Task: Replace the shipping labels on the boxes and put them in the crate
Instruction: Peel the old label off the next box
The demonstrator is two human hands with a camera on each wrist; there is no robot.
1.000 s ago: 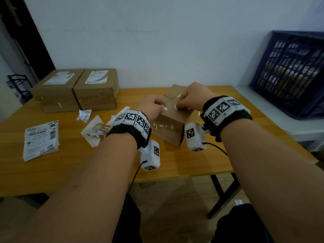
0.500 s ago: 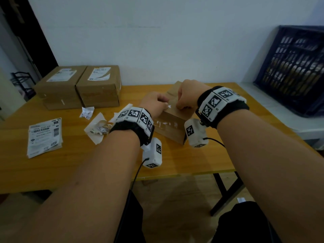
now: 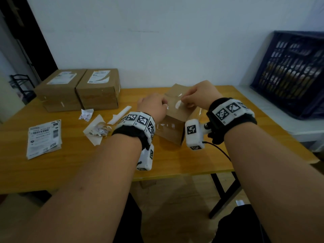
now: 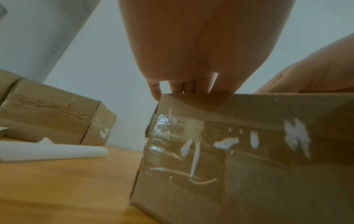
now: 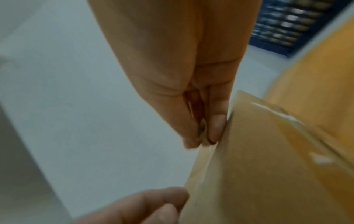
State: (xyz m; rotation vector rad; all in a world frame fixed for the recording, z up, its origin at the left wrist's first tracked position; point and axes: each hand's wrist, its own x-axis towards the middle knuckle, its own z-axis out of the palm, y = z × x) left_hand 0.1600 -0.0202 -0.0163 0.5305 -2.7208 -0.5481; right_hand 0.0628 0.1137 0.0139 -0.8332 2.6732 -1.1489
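A brown cardboard box point(image 3: 172, 128) stands tilted on the wooden table point(image 3: 70, 165), with white label remnants on its faces. My left hand point(image 3: 157, 106) grips its top left edge, fingers curled over the rim point(image 4: 184, 88). My right hand point(image 3: 186, 100) is over the box top, where thumb and forefinger point(image 5: 215, 128) pinch a thin clear strip of label film point(image 5: 203, 160) that still clings to the box point(image 5: 268, 174). The dark blue crate point(image 3: 289, 72) leans at the far right.
Two more labelled boxes point(image 3: 60, 91) point(image 3: 100, 89) sit side by side at the back left. A stack of fresh shipping labels point(image 3: 43, 139) lies at the left. Torn label scraps point(image 3: 98, 130), a crumpled scrap point(image 3: 85, 115) and rolled white backing paper point(image 3: 121, 114) lie beside my left wrist.
My right hand has drawn up and to the right, away from the left hand, with the strip pinched. More of the box top shows between the hands. The left hand stays on the box.
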